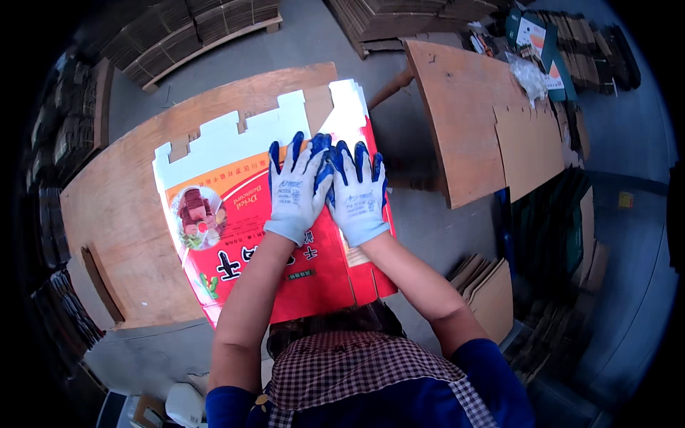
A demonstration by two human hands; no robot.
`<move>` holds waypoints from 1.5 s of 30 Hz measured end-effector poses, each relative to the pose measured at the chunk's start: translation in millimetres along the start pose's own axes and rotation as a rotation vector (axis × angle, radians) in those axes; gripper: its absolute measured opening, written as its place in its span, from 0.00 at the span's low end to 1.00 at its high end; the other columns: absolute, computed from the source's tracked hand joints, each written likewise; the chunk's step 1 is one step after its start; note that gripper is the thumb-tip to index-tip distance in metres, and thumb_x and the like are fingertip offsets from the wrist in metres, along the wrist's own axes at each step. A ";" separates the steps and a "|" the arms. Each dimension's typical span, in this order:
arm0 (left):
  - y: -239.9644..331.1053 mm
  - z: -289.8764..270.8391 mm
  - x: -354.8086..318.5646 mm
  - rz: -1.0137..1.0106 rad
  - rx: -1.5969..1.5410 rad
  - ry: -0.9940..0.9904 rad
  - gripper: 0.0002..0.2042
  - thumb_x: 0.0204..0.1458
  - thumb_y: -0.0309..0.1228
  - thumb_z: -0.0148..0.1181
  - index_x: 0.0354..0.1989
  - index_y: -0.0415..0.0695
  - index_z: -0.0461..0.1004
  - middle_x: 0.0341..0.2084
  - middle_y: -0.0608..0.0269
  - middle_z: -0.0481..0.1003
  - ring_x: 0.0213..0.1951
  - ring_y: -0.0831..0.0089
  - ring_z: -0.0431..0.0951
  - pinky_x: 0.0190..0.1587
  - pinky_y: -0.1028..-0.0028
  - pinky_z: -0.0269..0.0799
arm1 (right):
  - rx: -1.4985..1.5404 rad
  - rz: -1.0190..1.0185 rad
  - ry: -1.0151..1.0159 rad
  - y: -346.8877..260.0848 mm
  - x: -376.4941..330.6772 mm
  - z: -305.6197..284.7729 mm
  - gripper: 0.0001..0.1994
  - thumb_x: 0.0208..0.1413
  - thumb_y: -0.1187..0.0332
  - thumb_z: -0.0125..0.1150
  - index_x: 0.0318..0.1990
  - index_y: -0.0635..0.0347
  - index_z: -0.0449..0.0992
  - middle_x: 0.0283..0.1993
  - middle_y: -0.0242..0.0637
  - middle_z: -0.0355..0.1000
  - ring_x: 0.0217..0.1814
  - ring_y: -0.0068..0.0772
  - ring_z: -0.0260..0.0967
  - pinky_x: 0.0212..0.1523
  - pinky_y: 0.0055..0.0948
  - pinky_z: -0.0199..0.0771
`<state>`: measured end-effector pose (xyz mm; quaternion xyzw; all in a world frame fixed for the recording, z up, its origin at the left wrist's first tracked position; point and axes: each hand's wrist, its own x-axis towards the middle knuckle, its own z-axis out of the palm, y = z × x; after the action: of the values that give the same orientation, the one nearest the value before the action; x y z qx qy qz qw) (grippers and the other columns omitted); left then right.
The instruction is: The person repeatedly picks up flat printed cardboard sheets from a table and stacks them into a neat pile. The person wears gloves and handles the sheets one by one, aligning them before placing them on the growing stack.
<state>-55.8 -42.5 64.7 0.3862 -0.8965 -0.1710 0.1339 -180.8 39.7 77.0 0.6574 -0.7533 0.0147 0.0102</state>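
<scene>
Both hands lie flat, palms down and side by side, on a flattened red, orange and white printed cardboard carton; they pinch nothing, they only press. The left hand, in a white knit glove with blue coated fingertips, has its fingers spread a little; the right hand, in the same kind of glove, touches it at the thumb side, with the fingers closer together.

The carton lies directly under the hands on a brown plywood work board, and most of it reaches out to the left of the left hand and back toward the body; its long axis runs slanting from near the body, at the right, away to the white tabbed flaps beyond the fingertips, at the left. The hands sit near the carton's right edge, so the right hand is nearer to that edge and the left hand is nearer to the big printed panel.

Far to the right of the right hand stands a second brown board; beyond the fingertips are stacks of brown flat cardboard.
</scene>
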 end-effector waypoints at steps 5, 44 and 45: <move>-1.0 5.2 3.1 0.051 -0.022 0.036 0.26 0.61 0.40 0.48 0.67 0.46 0.63 0.69 0.53 0.59 0.73 0.51 0.48 0.74 0.48 0.29 | 0.195 -0.018 -0.053 -32.4 -78.9 -2.4 0.27 0.61 0.52 0.53 0.64 0.57 0.69 0.73 0.47 0.55 0.77 0.59 0.44 0.70 0.72 0.35; 18.5 -4.3 5.4 -0.092 0.110 -0.135 0.35 0.55 0.45 0.53 0.69 0.41 0.58 0.73 0.49 0.50 0.75 0.49 0.41 0.73 0.47 0.22 | -0.373 0.586 -0.476 356.6 -184.8 104.5 0.32 0.62 0.68 0.44 0.74 0.52 0.46 0.74 0.46 0.52 0.67 0.55 0.60 0.53 0.53 0.74; 22.8 0.1 10.9 -0.042 0.084 -0.154 0.37 0.55 0.49 0.54 0.70 0.42 0.57 0.73 0.48 0.48 0.75 0.48 0.39 0.73 0.47 0.22 | -0.401 0.570 -0.458 367.7 -197.1 101.8 0.32 0.61 0.69 0.45 0.73 0.53 0.49 0.71 0.46 0.56 0.65 0.52 0.63 0.50 0.51 0.76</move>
<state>-77.8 -35.8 75.2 0.3960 -0.9021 -0.1654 0.0447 -518.0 280.9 -34.9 0.3937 -0.8759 -0.2769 -0.0344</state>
